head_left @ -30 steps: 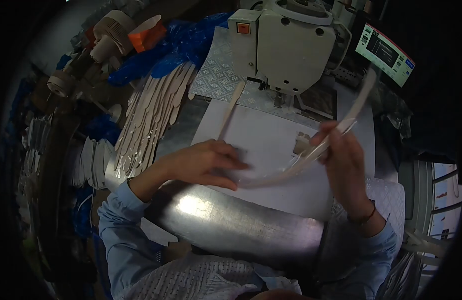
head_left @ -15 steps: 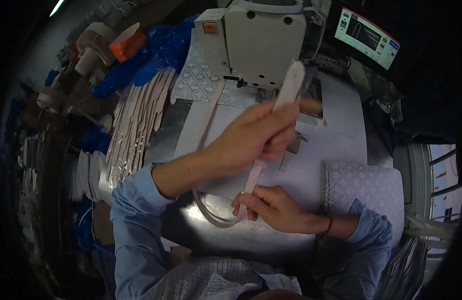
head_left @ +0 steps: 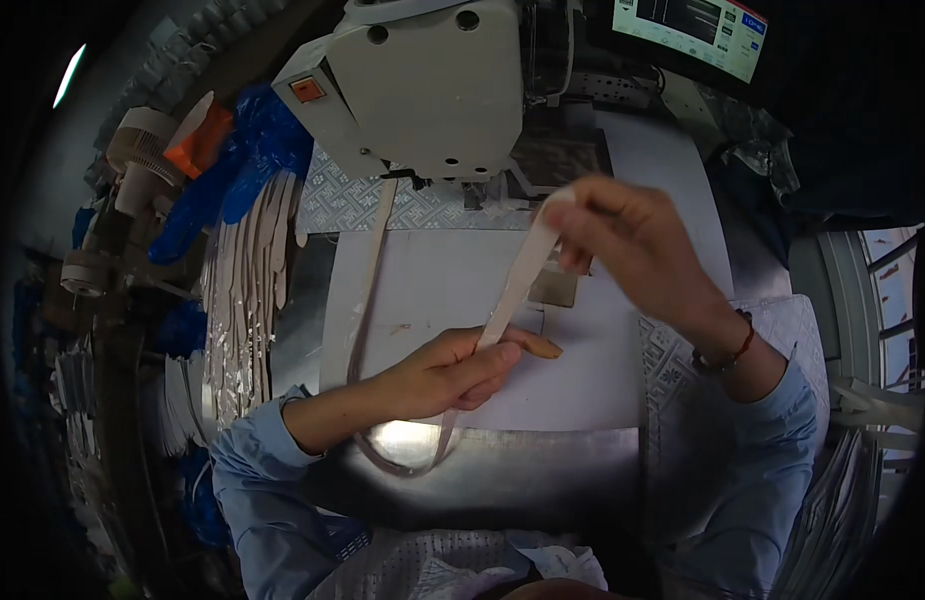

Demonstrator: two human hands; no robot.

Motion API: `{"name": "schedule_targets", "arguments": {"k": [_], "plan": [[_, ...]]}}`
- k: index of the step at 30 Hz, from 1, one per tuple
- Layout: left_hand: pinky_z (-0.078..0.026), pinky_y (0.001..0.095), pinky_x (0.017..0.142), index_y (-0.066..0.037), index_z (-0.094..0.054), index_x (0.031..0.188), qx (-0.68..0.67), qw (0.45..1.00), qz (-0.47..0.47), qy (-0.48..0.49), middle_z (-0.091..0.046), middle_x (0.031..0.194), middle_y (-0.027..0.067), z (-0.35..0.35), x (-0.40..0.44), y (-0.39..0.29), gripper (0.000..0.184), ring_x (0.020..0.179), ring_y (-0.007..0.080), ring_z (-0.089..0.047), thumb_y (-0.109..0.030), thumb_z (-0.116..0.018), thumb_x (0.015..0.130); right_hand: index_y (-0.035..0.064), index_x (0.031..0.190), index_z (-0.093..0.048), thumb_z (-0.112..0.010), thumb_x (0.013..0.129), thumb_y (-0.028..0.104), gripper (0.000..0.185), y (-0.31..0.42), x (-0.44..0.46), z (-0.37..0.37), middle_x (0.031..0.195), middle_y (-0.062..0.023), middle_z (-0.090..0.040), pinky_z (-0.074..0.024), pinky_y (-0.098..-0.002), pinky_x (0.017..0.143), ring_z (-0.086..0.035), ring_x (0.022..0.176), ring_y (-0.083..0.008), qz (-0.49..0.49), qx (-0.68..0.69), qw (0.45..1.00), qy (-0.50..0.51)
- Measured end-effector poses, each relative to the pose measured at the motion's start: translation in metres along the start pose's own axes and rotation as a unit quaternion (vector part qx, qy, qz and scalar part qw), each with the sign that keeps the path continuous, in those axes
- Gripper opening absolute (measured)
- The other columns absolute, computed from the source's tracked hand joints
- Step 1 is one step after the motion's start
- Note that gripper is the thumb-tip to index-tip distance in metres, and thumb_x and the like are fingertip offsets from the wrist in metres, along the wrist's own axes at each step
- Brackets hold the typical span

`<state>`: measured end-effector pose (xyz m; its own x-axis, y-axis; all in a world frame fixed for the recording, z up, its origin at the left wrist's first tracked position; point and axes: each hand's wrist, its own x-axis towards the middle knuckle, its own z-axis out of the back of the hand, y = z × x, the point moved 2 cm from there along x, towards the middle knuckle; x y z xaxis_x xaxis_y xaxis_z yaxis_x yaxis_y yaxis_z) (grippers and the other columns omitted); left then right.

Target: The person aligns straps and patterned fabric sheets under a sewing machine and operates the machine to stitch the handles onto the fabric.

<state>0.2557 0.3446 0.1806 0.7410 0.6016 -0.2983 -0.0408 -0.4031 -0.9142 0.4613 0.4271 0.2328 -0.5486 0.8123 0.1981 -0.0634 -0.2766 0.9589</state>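
A long, pale strap [head_left: 522,278] runs between my two hands above the white work surface. My left hand [head_left: 464,370] is closed around its lower part, thumb on top, and one finger with a yellowish tip points right. My right hand [head_left: 632,245] pinches the strap's upper end, somewhat smeared by motion. Below my left hand the strap loops down over the metal table edge and climbs back up on the left towards the sewing machine [head_left: 427,90]. The white sheet [head_left: 582,375] lies underneath.
Many similar pale strips [head_left: 244,290] hang in a bundle at left, beside blue plastic [head_left: 257,150]. Patterned silvery fabric lies under the machine head, and a folded patterned piece [head_left: 672,390] rests at right. A lit screen [head_left: 687,30] stands at back right.
My left hand has moved down the strap, while my right hand has risen from its lower part to its upper end. The view has shifted, so the machine appears further left.
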Motion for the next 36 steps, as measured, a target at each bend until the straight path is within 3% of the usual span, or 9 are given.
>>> {"name": "schedule_targets", "arguments": {"k": [3, 7, 9, 10, 11, 13, 19, 24, 36], "plan": [[-0.035, 0.0251, 0.054, 0.001, -0.043, 0.141, 0.233, 0.971, -0.006, -0.051, -0.034, 0.070, -0.0023, -0.002, -0.011, 0.023, 0.041, 0.060, 0.0079, -0.036, -0.022, -0.036, 0.108, 0.0035, 0.096, -0.069, -0.059, 0.100, 0.029, 0.027, -0.016, 0.026, 0.062, 0.074, 0.0025, -0.061, -0.0473, -0.0193, 0.064, -0.055, 0.067, -0.0033, 0.009, -0.048, 0.980, -0.191], [-0.051, 0.0375, 0.081, -0.002, -0.050, 0.137, 0.443, 0.894, -0.063, -0.022, -0.056, 0.098, 0.0167, 0.007, -0.020, 0.009, 0.038, 0.085, 0.0260, -0.062, -0.019, -0.048, 0.103, 0.0047, 0.091, -0.069, -0.061, 0.099, 0.031, 0.029, -0.050, 0.032, 0.059, 0.071, 0.0029, -0.059, -0.0461, -0.0189, 0.062, -0.052, 0.064, -0.0031, -0.066, -0.040, 0.981, -0.176], [-0.052, 0.0398, 0.084, -0.003, -0.050, 0.137, 0.489, 0.848, -0.140, -0.151, -0.056, 0.106, 0.0168, 0.023, -0.009, -0.021, 0.040, 0.089, 0.0300, -0.063, -0.016, -0.054, 0.100, 0.0046, 0.090, -0.069, -0.063, 0.098, 0.031, 0.029, -0.058, 0.039, 0.051, 0.071, 0.0027, -0.059, -0.0463, -0.0190, 0.063, -0.053, 0.065, -0.0032, -0.099, -0.012, 0.986, -0.134], [-0.053, 0.0382, 0.082, -0.005, -0.052, 0.136, 0.581, 0.756, -0.208, -0.219, -0.057, 0.109, 0.0138, 0.027, 0.004, -0.029, 0.045, 0.094, 0.0278, -0.062, -0.011, -0.060, 0.093, 0.0046, 0.090, -0.069, -0.063, 0.098, 0.031, 0.029, -0.060, 0.042, 0.046, 0.071, 0.0027, -0.059, -0.0463, -0.0190, 0.063, -0.053, 0.065, -0.0032, -0.099, -0.010, 0.987, -0.127], [-0.053, 0.0382, 0.082, -0.005, -0.052, 0.136, 0.581, 0.755, -0.204, -0.226, -0.057, 0.109, 0.0138, 0.035, 0.018, -0.032, 0.045, 0.094, 0.0278, -0.062, -0.011, -0.060, 0.093, 0.0045, 0.089, -0.068, -0.064, 0.097, 0.031, 0.028, -0.063, 0.044, 0.039, 0.071, 0.0026, -0.059, -0.0463, -0.0190, 0.063, -0.054, 0.066, -0.0033, -0.114, -0.012, 0.987, -0.109], [-0.055, 0.0349, 0.081, -0.006, -0.056, 0.132, 0.791, 0.470, -0.360, -0.155, -0.057, 0.113, 0.0105, 0.042, 0.041, -0.031, 0.048, 0.101, 0.0239, -0.061, -0.008, -0.063, 0.084, 0.0045, 0.089, -0.068, -0.064, 0.097, 0.031, 0.028, -0.069, 0.049, 0.028, 0.071, 0.0024, -0.059, -0.0463, -0.0190, 0.063, -0.055, 0.066, -0.0035, -0.128, -0.017, 0.988, -0.083], [-0.057, 0.0303, 0.086, -0.003, -0.064, 0.120, 0.779, 0.492, -0.335, -0.196, -0.060, 0.115, 0.0100, 0.068, 0.058, -0.003, 0.044, 0.103, 0.0217, -0.060, -0.007, -0.065, 0.077, 0.0016, 0.096, -0.068, -0.067, 0.094, 0.023, 0.021, -0.116, 0.075, 0.010, 0.082, -0.0019, -0.065, -0.0498, -0.0233, 0.066, -0.060, 0.073, -0.0072, -0.122, -0.046, 0.989, -0.066], [-0.058, 0.0294, 0.084, -0.001, -0.064, 0.121, 0.770, 0.514, -0.307, -0.222, -0.063, 0.113, 0.0101, 0.079, 0.055, -0.001, 0.046, 0.101, 0.0216, -0.062, -0.005, -0.066, 0.075, 0.0041, 0.104, -0.071, -0.059, 0.085, 0.001, 0.023, -0.115, 0.081, 0.004, 0.101, -0.0143, -0.072, -0.0546, -0.0384, 0.082, -0.069, 0.088, -0.0301, 0.159, -0.323, 0.929, -0.081], [-0.058, 0.0263, 0.076, -0.006, -0.069, 0.111, 0.755, 0.496, -0.348, -0.250, -0.066, 0.101, 0.0027, 0.090, 0.060, -0.003, 0.038, 0.091, 0.0163, -0.063, -0.007, -0.067, 0.073, 0.0137, 0.101, -0.074, -0.061, 0.076, 0.003, 0.030, -0.114, 0.072, -0.004, 0.101, -0.0020, -0.065, -0.0522, -0.0383, 0.086, -0.060, 0.102, -0.0247, 0.256, -0.538, 0.800, -0.066]]}}
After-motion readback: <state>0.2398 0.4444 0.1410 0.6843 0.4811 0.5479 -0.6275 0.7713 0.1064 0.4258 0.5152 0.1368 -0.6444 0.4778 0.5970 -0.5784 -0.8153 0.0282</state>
